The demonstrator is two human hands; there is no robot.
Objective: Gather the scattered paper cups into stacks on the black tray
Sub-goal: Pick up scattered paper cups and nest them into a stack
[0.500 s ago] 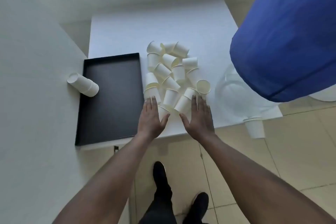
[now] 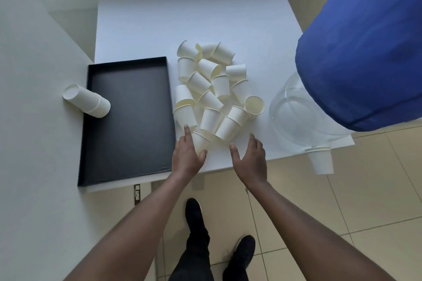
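Lying jumbled on the white desk point(image 2: 141, 20) just right of the black tray point(image 2: 127, 121), the paper cups point(image 2: 212, 89) are waiting; my left hand point(image 2: 186, 157) is gripping one cup point(image 2: 201, 142), my right hand point(image 2: 251, 159) is hovering, fingers spread.

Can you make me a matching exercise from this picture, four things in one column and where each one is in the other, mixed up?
Things:
1. stack of cups
2. left hand
3. right hand
4. blue bottle

Places or states:
A. open, touching no cup
B. lying across the black tray's left rim
C. at the table's right end
D. around a loose cup

Pairs: 1-B, 2-D, 3-A, 4-C
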